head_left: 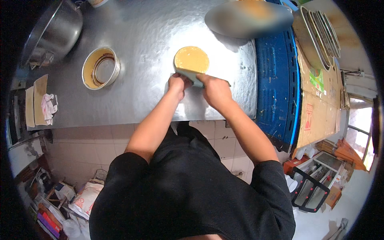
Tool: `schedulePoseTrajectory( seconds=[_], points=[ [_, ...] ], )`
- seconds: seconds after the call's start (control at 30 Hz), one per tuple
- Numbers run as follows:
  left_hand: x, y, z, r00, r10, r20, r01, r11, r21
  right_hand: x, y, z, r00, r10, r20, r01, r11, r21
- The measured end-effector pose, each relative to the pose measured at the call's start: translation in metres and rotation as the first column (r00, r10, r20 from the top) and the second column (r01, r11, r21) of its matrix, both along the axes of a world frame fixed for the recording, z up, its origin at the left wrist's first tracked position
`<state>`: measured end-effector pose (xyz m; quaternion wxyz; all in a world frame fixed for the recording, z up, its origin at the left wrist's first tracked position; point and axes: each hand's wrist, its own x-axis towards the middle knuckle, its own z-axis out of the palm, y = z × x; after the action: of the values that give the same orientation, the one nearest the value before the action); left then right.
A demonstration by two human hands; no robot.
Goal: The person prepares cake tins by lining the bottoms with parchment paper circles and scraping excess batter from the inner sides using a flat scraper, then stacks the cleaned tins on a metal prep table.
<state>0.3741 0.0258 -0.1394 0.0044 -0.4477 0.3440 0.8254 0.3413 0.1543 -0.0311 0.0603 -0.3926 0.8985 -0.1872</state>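
A round yellow cake with a flat, pitted top is in front of me on the metal table. Across its near edge lies a flat grey blade-like tool, its exact kind unclear. My right hand grips this tool, and a narrow end sticks out past the hand to the right. Close by on the left, my left hand is curled at the near side of the cake and the tool. Its fingertips are partly hidden, so what they hold cannot be made out.
A round metal tin with yellow-brown residue inside stands to the left. Beyond it is a large steel bowl. Cardboard and a pink cloth lie at the table's left end. A blue ribbed unit adjoins the right edge, with stacked trays beyond.
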Motion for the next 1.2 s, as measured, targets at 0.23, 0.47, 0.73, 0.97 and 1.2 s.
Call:
schedulePoseTrajectory(
  seconds=[0.23,0.47,0.73,0.97,1.2],
  points=[
    [0.007,0.006,-0.031,0.946,0.319,-0.063,-0.299,0.928,0.220,0.011,-0.037,-0.018,0.997,0.026,0.073,-0.045,0.961,0.275],
    [0.007,0.012,-0.011,0.978,0.178,-0.110,-0.164,0.978,0.126,-0.049,-0.073,-0.035,0.987,-0.117,0.110,0.054,0.889,0.456],
    [0.019,0.008,-0.019,0.985,0.097,-0.140,-0.092,0.995,0.044,-0.158,-0.103,-0.013,0.985,-0.156,0.078,0.101,0.873,0.477],
    [0.030,-0.058,0.004,0.946,-0.232,-0.226,0.232,0.972,-0.025,-0.120,-0.022,0.016,0.963,-0.237,0.128,0.235,0.971,0.033],
    [-0.023,-0.079,0.022,0.799,-0.601,-0.019,0.574,0.771,-0.275,-0.057,0.044,0.025,0.814,-0.490,0.311,0.557,0.811,-0.181]
  ],
)
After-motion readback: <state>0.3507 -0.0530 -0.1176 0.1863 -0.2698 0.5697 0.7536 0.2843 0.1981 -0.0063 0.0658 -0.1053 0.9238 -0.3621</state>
